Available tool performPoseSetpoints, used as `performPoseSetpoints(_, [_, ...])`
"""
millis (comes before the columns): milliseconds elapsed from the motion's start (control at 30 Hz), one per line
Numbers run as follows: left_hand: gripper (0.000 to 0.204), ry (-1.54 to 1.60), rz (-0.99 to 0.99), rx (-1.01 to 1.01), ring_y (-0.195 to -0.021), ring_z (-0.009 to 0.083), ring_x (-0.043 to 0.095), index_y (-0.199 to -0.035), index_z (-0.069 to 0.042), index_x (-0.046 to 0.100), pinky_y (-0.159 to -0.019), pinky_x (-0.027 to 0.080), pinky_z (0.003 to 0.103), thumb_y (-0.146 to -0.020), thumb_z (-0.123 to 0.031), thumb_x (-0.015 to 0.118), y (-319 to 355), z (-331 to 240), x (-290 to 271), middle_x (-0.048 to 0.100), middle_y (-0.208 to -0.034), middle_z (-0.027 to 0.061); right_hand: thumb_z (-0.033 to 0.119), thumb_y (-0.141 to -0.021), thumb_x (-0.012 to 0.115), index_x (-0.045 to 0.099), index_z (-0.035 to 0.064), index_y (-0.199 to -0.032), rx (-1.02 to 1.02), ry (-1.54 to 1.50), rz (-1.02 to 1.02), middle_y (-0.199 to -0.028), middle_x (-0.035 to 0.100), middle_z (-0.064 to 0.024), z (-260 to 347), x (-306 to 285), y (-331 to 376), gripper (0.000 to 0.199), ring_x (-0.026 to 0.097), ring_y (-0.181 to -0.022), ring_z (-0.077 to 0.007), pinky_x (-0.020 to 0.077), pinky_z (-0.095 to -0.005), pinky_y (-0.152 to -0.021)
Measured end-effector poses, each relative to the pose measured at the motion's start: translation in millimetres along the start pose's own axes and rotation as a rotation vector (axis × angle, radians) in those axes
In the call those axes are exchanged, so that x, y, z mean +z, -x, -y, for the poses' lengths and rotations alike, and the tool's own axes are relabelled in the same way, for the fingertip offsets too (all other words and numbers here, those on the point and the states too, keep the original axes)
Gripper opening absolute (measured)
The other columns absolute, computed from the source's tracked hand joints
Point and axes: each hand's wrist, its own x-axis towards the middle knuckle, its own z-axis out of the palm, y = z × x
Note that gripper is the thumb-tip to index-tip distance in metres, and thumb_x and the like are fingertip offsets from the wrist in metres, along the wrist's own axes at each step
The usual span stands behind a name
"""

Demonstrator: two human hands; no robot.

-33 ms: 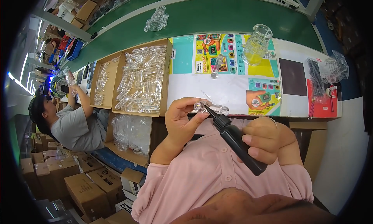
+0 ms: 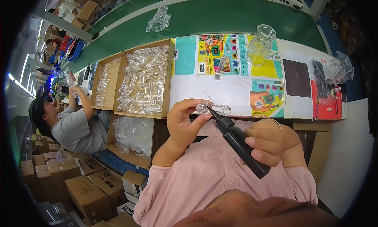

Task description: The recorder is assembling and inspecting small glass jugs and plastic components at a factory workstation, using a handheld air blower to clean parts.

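Note:
Pinched between the fingertips of my left hand (image 2: 188,118) is a small clear tube-like piece (image 2: 225,109), with a rounded end toward the fingers. My right hand (image 2: 267,141) wraps around a black squeeze bottle (image 2: 245,151), tilted so that its pointed nozzle (image 2: 213,112) meets the clear piece beside my left fingertips. Whether any liquid comes out cannot be made out. Beyond my hands, another clear tube (image 2: 221,67) lies on the printed board (image 2: 189,89). A taller clear vessel (image 2: 260,45) stands to its right.
Left of the board, a cardboard tray (image 2: 167,97) holds many clear tubes, beside a second tray (image 2: 112,83). Below is a box of plastic-wrapped pieces (image 2: 132,134). A clear part (image 2: 159,20) sits on the green surface (image 2: 212,16). A co-worker (image 2: 80,126) sits at left; bagged items (image 2: 338,69) lie right.
The clear piece in my left hand has turned very slightly. The bottle and both hands hold their places.

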Motion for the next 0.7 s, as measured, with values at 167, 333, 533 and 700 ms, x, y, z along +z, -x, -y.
performPoseSetpoints(167, [0.04,-0.455,0.01,0.293,-0.083,0.0219,0.062,-0.098,0.002,0.052,-0.073,0.05,0.029,-0.064,0.002,0.073,-5.2,-0.6,-5.1,0.063,-0.089,0.016,-0.001,-0.068,0.057,0.046,-0.0062,-0.096,0.031,0.027,0.021,-0.091,0.051,-0.021,1.5,-1.2,-2.0,0.03,0.051,-0.057,-0.0223,0.039,-0.0293,-0.042])
performPoseSetpoints(333, [0.042,-0.586,0.008,0.435,-0.081,0.025,0.063,-0.098,0.001,0.052,-0.072,0.05,0.03,-0.062,0.003,0.074,-7.3,1.7,-6.7,0.064,-0.088,0.0173,0.005,-0.071,0.066,0.043,-0.0052,-0.102,0.163,-0.075,-0.001,-0.095,0.051,-0.0216,0.1,-9.4,-4.5,0.039,0.054,-0.06,-0.0248,0.0452,-0.032,-0.047])
performPoseSetpoints(533, [0.039,-0.463,-0.008,0.32,-0.084,0.0236,0.063,-0.097,0.001,0.051,-0.073,0.051,0.029,-0.065,0.006,0.071,-11.5,8.0,4.2,0.063,-0.09,0.0176,0.026,-0.086,0.051,0.026,0.0032,-0.125,0.848,-0.013,-0.533,-0.096,0.053,-0.0148,-0.7,-10.1,13.7,0.052,0.055,-0.083,-0.0198,0.0478,-0.0302,-0.068])
performPoseSetpoints(700, [0.037,-0.074,-0.062,0.006,-0.091,0.0225,0.06,-0.102,0.001,0.045,-0.079,0.049,0.03,-0.071,0.008,0.065,-10.2,18.8,8.2,0.059,-0.099,0.0182,0.027,-0.088,0.046,0.04,0.0052,-0.124,1.201,-0.673,-1.343,-0.103,0.056,-0.0085,-43.8,-19.0,15.8,0.043,0.058,-0.082,-0.0149,0.0487,-0.0229,-0.053])
